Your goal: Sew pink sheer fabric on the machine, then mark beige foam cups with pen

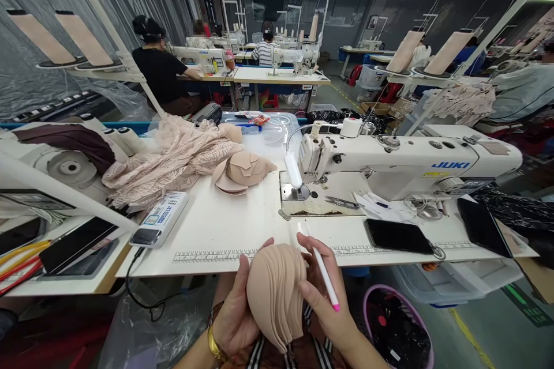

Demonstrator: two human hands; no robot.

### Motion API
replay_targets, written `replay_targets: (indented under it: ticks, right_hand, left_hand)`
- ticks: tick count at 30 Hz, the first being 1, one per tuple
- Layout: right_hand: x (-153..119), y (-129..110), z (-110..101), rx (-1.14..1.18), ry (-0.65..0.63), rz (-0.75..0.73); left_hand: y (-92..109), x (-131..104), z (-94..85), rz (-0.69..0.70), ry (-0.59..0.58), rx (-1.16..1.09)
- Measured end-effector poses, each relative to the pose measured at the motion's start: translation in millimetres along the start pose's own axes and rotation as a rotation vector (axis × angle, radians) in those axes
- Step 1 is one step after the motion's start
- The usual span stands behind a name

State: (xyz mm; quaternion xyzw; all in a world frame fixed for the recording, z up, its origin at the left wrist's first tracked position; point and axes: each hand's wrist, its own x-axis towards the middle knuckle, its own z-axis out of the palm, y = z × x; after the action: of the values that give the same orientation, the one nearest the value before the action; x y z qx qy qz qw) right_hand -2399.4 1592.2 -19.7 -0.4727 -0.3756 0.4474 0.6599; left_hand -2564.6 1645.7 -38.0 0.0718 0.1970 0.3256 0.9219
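A nested stack of beige bra cups point(277, 294) is held upright over my lap, just off the table's front edge. My left hand point(236, 314) wraps its left side and underside, thumb along the outer cup. On the other side, my right hand point(324, 294) has its thumb against the stack's edges. A white marker pen with a pink end point(324, 279) also rests in that right hand, between thumb and fingers. Further back on the white table point(208, 230), more beige cup pieces point(244, 173) lie in a loose pile.
A white JUKI sewing machine point(389, 155) stands at the right, with thread snips point(343, 202) on its bed. A phone point(398, 236) lies near the front edge. Beige lace point(173, 155) and a power bank point(160, 219) sit at the left. A purple basket point(367, 305) stands below.
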Motion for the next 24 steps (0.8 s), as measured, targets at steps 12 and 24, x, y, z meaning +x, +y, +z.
replay_targets:
  ticks: [12,24]
  right_hand:
    - [1,8,8,0.183,-0.061,0.127]
    - [8,20,10,0.289,0.079,0.086]
  left_hand:
    - [-1,1,4.4,-0.147,-0.017,0.027]
    - [-8,2,-4.9,-0.186,-0.041,0.035]
